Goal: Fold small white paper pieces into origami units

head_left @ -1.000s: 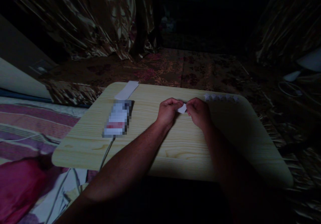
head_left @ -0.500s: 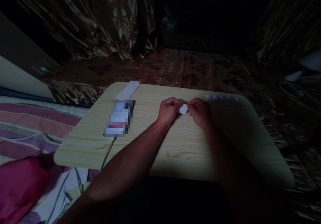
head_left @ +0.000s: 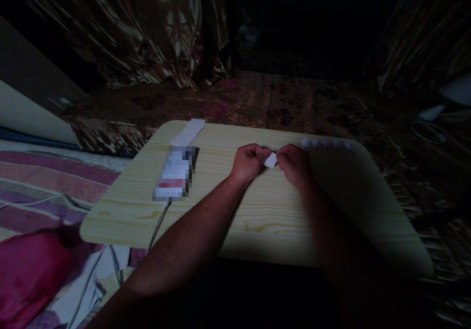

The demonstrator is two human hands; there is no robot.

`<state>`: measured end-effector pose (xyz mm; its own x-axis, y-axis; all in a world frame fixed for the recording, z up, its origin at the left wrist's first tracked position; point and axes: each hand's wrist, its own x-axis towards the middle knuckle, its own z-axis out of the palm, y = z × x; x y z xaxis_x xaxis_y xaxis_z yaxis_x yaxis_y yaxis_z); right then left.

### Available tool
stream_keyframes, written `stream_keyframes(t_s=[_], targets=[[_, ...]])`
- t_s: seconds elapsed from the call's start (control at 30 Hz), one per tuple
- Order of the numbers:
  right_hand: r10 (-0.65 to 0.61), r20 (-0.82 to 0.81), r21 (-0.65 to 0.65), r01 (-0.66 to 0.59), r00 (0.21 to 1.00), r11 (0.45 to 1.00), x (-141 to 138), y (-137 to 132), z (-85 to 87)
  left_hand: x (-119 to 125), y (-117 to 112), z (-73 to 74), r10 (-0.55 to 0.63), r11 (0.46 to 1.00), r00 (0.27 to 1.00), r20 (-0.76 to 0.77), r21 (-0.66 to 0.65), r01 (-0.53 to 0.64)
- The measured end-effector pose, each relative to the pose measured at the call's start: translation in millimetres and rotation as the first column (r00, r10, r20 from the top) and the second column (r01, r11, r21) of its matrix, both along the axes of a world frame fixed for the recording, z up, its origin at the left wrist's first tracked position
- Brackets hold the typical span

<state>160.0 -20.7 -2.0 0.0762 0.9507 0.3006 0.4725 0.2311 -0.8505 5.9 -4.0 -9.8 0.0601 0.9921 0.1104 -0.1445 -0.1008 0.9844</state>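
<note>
A small piece of white paper (head_left: 271,160) is pinched between my two hands, just above the wooden table (head_left: 265,211). My left hand (head_left: 248,162) is closed on the paper's left side, thumb on top. On its right edge, my right hand (head_left: 294,162) grips it with curled fingers. The folds of the paper are too small to make out. Beyond my right hand, several small folded paper pieces (head_left: 326,144) sit in a row near the table's far right edge.
White paper strips (head_left: 188,132) lie at the table's far left edge. In front of them is a phone (head_left: 174,172), blurred out, with a white cable (head_left: 159,226) running off the near edge. A striped bed (head_left: 47,172) with a pink cloth (head_left: 33,275) adjoins on the left.
Both hands and the paper have shifted very slightly to the right. The grip looks the same, and everything else on the table stays in place.
</note>
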Motion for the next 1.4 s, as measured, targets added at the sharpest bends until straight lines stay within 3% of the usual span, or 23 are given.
stream_keyframes(t_s=[0.17,0.43,0.9,1.23,1.4], targets=[[-0.011,0.006,-0.014,0.011,1.000,1.000,-0.7,0.1,0.9,-3.7,1.7,4.5,-0.065,0.995,0.998,0.017,-0.078,0.066],[0.017,-0.022,-0.066,-0.018,1.000,0.998,0.4,0.6,0.5,-14.8,5.5,8.1,-0.205,0.972,0.973,-0.109,-0.137,0.190],[-0.009,-0.011,-0.089,0.008,1.000,0.996,-0.3,-0.3,4.3,-23.4,6.2,13.3,-0.223,0.975,0.910,-0.349,-0.085,0.206],[-0.004,-0.037,-0.130,0.000,0.999,0.992,1.4,-0.5,8.5,-23.6,5.6,13.4,-0.271,0.961,0.888,-0.371,-0.058,0.269],[-0.007,-0.003,-0.104,0.007,1.000,0.995,0.9,1.2,3.6,-23.3,4.5,13.7,-0.226,0.971,0.884,-0.409,-0.019,0.240]])
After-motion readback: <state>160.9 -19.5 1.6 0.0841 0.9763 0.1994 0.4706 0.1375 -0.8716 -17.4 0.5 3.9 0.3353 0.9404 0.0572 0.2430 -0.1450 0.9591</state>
